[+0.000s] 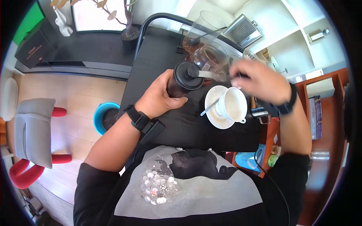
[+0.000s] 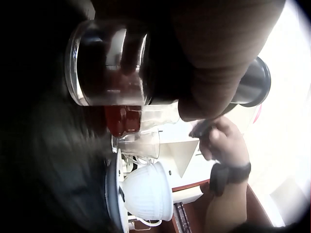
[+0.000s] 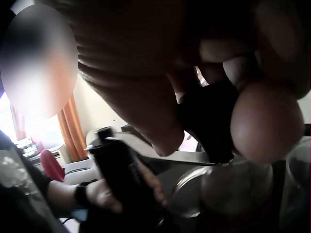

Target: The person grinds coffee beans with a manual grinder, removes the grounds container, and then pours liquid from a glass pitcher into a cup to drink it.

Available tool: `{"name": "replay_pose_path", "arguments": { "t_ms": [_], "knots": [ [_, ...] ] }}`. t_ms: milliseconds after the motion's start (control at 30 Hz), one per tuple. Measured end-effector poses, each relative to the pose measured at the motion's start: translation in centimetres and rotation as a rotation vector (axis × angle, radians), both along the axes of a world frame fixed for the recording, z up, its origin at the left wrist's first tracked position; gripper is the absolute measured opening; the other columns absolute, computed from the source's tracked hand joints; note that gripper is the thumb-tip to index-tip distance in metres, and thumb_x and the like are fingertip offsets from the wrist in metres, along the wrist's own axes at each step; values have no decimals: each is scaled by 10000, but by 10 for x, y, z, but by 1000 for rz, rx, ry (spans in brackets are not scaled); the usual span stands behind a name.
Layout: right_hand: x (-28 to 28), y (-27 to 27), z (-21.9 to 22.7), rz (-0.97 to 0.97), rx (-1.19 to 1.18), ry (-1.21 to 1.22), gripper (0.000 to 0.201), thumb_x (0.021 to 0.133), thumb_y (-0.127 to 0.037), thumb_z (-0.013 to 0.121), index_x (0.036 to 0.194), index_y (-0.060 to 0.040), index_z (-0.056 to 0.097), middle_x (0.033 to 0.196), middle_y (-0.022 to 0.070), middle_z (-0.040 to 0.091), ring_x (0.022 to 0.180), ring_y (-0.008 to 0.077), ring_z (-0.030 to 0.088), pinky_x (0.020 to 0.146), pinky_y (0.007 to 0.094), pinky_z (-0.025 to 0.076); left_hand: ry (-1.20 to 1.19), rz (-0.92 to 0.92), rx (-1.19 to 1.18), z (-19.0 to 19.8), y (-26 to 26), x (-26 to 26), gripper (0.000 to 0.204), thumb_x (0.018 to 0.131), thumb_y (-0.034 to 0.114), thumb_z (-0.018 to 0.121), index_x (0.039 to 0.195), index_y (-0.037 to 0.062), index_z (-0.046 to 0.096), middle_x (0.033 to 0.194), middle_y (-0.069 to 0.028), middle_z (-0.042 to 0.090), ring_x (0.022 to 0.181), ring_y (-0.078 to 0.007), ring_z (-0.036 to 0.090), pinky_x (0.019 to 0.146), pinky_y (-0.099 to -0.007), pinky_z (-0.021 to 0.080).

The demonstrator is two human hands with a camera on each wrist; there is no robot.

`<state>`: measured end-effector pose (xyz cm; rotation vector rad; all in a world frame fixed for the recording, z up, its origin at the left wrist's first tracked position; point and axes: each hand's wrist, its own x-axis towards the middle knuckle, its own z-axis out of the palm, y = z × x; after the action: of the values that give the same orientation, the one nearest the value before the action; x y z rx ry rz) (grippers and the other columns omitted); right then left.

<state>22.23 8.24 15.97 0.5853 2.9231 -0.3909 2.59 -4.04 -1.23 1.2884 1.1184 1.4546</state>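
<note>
My left hand (image 1: 158, 96) grips the black body of a hand coffee grinder (image 1: 184, 83) over the dark table. In the left wrist view the grinder's clear bottom jar (image 2: 109, 63) shows below the fingers. A metal crank arm (image 1: 211, 74) reaches right from the grinder's lid. At its end my right hand (image 1: 264, 81), blurred in the head view, pinches the black crank knob (image 3: 209, 119) between fingers and thumb. Below that hand, a white cup (image 1: 234, 105) stands on a saucer (image 1: 211, 96) with a spoon (image 1: 208, 108) lying on it.
Behind the grinder stand a glass server (image 1: 215, 51) and a taller glass vessel (image 1: 205, 26), near a small brush (image 1: 180, 49). A metal flask (image 1: 243, 31) is at the back right. On the floor at left are a blue bin (image 1: 100, 116) and a grey-and-red chair (image 1: 36, 132).
</note>
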Motion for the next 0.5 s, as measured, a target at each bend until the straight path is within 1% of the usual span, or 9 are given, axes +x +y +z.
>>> {"name": "replay_pose_path", "arguments": {
  "t_ms": [100,167,233,300,333,367,400,467,500],
  "knots": [
    [4,-61,18,83,-181,-228,242,757,-233,624,906,-61,541,821,96,527,725,285,555,640,363,453,92,53,24,-2,5,-1,483,647,73,702,1060,18,460,919,-57,546,856,-120,512,787,-265,425],
    [-9,-89,12,339,-176,-194,267,774,-269,608,932,-73,520,796,90,492,608,244,560,520,342,462,-25,-27,1,-12,10,1,495,662,-11,689,1088,36,442,963,-11,543,859,-76,507,769,-242,435],
    [-38,-105,4,474,-230,-167,234,788,-236,586,892,-60,473,758,90,460,577,229,557,490,336,463,-32,-46,-47,-11,9,0,460,655,62,692,1053,28,466,885,-46,547,806,-102,499,745,-257,431],
    [-73,-109,-12,628,-234,28,185,812,-213,517,816,-34,470,732,140,493,590,265,568,477,374,447,-404,-198,-228,0,4,-3,457,665,56,687,1066,43,470,868,-40,545,780,-83,483,719,-239,426],
    [-93,-110,-19,572,-204,-61,182,802,-200,496,783,-20,486,670,165,525,629,306,578,526,401,456,-383,-196,-229,-2,5,-4,457,665,56,687,1066,43,470,868,-40,545,780,-83,483,719,-239,426],
    [-120,-106,-20,699,-152,-52,179,783,-186,503,764,-10,527,639,186,555,663,334,585,553,428,459,-147,-100,-89,-13,8,-3,427,669,65,686,1047,44,491,874,-36,545,790,-80,481,702,-235,420],
    [-142,-102,-24,716,-48,142,186,766,-184,514,760,-6,565,667,186,575,681,351,585,565,435,465,85,-7,50,-28,11,-3,397,673,74,686,1028,44,512,880,-33,545,799,-78,479,686,-231,414],
    [-187,-83,-18,607,153,35,295,747,-299,559,811,-28,658,760,145,639,716,309,615,619,422,490,537,169,330,-46,15,-4,340,680,92,685,990,45,553,892,-25,544,819,-72,475,654,-224,403],
    [-197,-60,-14,652,135,87,308,783,-319,539,874,-45,649,768,146,639,738,312,611,674,425,484,146,-224,-358,-10,8,-12,441,662,64,686,1067,39,514,980,-35,539,915,-95,475,792,-242,400]
  ]
}}
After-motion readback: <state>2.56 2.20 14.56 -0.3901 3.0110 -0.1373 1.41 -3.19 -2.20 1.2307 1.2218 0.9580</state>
